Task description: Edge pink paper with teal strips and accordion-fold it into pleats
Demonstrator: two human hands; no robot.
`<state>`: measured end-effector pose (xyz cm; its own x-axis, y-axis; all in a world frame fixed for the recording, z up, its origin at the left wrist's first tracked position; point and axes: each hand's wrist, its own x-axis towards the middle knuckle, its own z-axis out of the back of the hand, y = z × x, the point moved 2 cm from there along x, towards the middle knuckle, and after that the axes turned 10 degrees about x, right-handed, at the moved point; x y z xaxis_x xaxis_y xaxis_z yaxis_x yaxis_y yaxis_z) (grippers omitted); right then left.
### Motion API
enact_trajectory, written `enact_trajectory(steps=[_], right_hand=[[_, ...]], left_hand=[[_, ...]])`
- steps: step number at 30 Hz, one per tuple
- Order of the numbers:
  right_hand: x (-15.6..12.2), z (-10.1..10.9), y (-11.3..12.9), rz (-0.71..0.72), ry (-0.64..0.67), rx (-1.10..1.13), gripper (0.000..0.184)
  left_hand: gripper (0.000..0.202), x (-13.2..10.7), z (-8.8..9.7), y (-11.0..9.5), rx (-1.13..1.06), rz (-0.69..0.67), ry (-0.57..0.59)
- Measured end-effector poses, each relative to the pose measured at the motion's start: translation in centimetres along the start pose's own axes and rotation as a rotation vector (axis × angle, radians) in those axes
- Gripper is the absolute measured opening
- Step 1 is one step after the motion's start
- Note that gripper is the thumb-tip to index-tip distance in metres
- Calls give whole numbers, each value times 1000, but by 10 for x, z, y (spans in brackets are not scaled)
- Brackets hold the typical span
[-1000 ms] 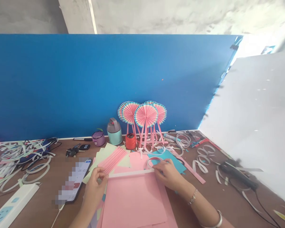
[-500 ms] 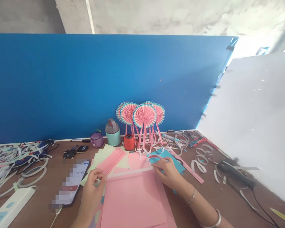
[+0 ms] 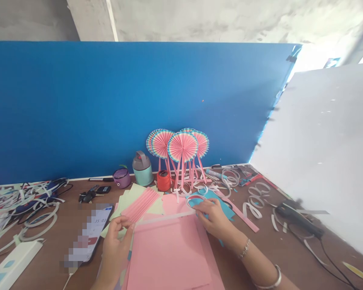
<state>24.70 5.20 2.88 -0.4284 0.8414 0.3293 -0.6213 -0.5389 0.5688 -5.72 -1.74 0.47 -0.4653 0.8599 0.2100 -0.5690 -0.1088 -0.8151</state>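
Observation:
A sheet of pink paper point(image 3: 169, 253) lies in front of me on other pink sheets. Along its far edge runs a whitish strip of tape point(image 3: 163, 218), stretched between my two hands. My left hand point(image 3: 116, 237) pinches the strip's left end, thumb and fingers together at the sheet's far left corner. At the far right corner, my right hand point(image 3: 213, 217) grips a tape roll point(image 3: 195, 198), which stands out beyond the fingertips. Folded pink paper point(image 3: 140, 204) rests just beyond my left hand on pale green sheets point(image 3: 124, 205).
Several pink pleated paper fans point(image 3: 183, 147) stand against the blue partition point(image 3: 124, 100). Near them are a turquoise container point(image 3: 142, 173), a red pot point(image 3: 163, 181) and a purple pot point(image 3: 121, 178). A phone point(image 3: 90, 233) and power strip point(image 3: 15, 262) lie left; a glue gun point(image 3: 299, 219) lies right.
The whole view has shifted very slightly. Both hands keep their places at the two ends of the tape strip.

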Motion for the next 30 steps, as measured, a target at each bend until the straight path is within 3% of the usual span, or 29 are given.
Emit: enact_trajectory(steps=[4, 9, 15, 19, 26, 30], right_hand=[[0, -1, -3, 2, -11, 17, 32], [1, 0, -6, 6, -91, 63, 33], [4, 13, -2, -111, -183, 410, 30], [6, 22, 5, -180, -196, 625, 30], [5, 31, 14, -249, -334, 793, 33], [5, 34, 1, -263, -488, 830, 33]], left_hand=[[32, -6, 2, -7, -72, -28, -77], [24, -14, 7, -21, -115, -160, -201], [14, -21, 23, -51, -186, -567, -242], [19, -15, 37, -75, -171, -707, -254], [25, 1, 48, -110, 80, -1024, -287], [28, 1, 52, -130, 150, -1148, -348]])
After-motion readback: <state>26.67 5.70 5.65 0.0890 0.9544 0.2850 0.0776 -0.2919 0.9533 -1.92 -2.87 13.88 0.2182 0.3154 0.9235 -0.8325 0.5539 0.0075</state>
